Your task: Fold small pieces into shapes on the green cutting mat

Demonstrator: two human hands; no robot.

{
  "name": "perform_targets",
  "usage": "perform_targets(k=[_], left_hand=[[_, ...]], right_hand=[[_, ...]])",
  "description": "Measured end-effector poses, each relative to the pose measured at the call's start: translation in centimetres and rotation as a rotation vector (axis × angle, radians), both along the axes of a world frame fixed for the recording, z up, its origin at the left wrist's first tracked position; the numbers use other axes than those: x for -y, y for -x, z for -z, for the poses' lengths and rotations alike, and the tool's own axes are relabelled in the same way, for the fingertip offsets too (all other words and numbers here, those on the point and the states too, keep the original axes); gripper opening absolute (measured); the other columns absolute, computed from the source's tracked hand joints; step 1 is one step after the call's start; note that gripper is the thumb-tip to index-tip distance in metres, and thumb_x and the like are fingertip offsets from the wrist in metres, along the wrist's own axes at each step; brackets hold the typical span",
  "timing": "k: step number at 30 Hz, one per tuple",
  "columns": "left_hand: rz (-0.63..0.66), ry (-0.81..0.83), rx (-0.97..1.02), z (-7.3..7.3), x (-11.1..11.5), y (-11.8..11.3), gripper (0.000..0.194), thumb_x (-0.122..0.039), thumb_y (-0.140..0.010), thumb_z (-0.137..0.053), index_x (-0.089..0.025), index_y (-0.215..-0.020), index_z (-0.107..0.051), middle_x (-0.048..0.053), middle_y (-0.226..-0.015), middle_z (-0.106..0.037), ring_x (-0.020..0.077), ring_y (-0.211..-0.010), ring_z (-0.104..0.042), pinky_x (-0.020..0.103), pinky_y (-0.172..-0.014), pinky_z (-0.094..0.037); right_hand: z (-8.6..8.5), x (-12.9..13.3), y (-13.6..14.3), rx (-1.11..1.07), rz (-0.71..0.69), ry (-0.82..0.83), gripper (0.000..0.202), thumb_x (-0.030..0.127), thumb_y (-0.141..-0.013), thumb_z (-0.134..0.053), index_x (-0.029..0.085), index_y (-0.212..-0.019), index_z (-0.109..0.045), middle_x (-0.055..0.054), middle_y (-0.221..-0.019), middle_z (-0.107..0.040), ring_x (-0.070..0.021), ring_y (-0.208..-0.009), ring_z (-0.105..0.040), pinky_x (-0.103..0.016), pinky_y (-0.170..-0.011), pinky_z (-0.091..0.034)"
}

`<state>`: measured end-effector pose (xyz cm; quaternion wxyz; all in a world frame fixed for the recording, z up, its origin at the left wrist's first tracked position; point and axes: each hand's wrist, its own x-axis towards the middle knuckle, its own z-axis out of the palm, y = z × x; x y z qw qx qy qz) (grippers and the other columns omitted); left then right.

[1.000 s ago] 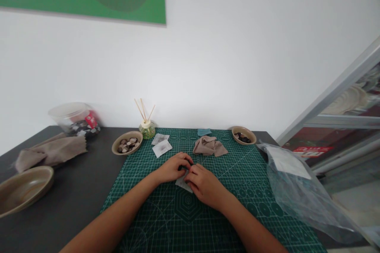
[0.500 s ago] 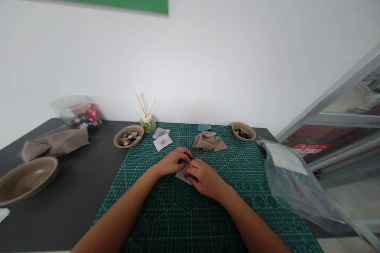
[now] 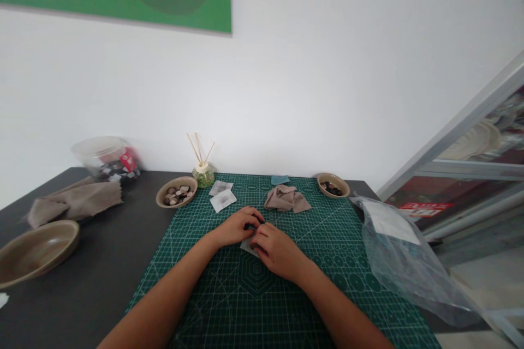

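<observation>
Over the middle of the cutting mat, my left hand (image 3: 238, 227) and my right hand (image 3: 280, 252) meet with bent, closed fingers. A small white sheet (image 3: 247, 246) lies under and between them, touching the fingers of my right hand. Something small and dark shows at the fingertips, too hidden to name. Behind my left hand are two white squares (image 3: 223, 200) with grey smudges. A crumpled brown cloth (image 3: 282, 198) rests beyond my right hand.
The green mat (image 3: 213, 305) covers much of the dark table. Bowls of small dark and pale pieces stand at back left (image 3: 176, 192) and back right (image 3: 333, 185). A reed diffuser (image 3: 203, 174), large bowl (image 3: 39, 248), clear tub (image 3: 104, 155) and plastic bag (image 3: 405, 262) surround it.
The view has tilted slightly upward, so the table things sit a little lower. Both hands remain together over the white sheet, with my right fingers covering slightly more of it.
</observation>
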<state>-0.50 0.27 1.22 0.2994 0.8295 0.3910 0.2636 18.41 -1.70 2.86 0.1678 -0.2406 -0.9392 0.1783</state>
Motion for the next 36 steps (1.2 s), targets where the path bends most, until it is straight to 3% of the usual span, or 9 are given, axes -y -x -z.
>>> perform_targets(k=[14,22,29,36], left_hand=[[-0.063,-0.012,0.021,-0.05,0.60,-0.04,0.033,0.005,-0.065,-0.052,-0.018,-0.086,-0.063,0.004,-0.105,-0.059,0.0198,-0.106,-0.052,0.035,-0.096,-0.039],[-0.106,0.015,0.047,0.54,0.57,0.07,0.018,-0.001,-0.069,-0.061,-0.017,-0.077,-0.061,0.005,-0.109,-0.057,0.0198,-0.108,-0.051,0.034,-0.095,-0.039],[-0.107,0.023,0.061,0.21,0.73,0.04,0.016,-0.001,-0.069,-0.064,-0.016,-0.071,-0.059,0.005,-0.108,-0.057,0.0191,-0.107,-0.051,0.031,-0.093,-0.039],[-0.109,0.036,0.069,0.23,0.74,0.03,0.019,0.001,-0.067,-0.063,-0.016,-0.069,-0.057,0.004,-0.109,-0.057,0.0194,-0.107,-0.051,0.031,-0.093,-0.038]], right_hand=[[0.47,0.08,-0.08,-0.007,0.037,0.036,0.014,0.009,-0.082,-0.056,0.018,-0.092,-0.061,-0.004,-0.096,-0.057,-0.0184,-0.095,-0.050,-0.032,-0.086,-0.042],[0.39,0.09,-0.18,0.013,0.048,0.028,0.016,0.008,-0.082,-0.054,0.019,-0.092,-0.060,-0.004,-0.094,-0.056,-0.0183,-0.093,-0.050,-0.030,-0.082,-0.042],[0.39,0.41,-0.07,0.001,-0.007,0.076,0.016,0.010,-0.082,-0.055,0.021,-0.092,-0.060,-0.002,-0.093,-0.057,-0.0174,-0.093,-0.050,-0.028,-0.081,-0.041],[0.02,0.37,-0.17,0.015,0.032,0.102,0.013,0.010,-0.080,-0.057,0.020,-0.088,-0.061,-0.003,-0.093,-0.057,-0.0174,-0.091,-0.051,-0.027,-0.079,-0.041]])
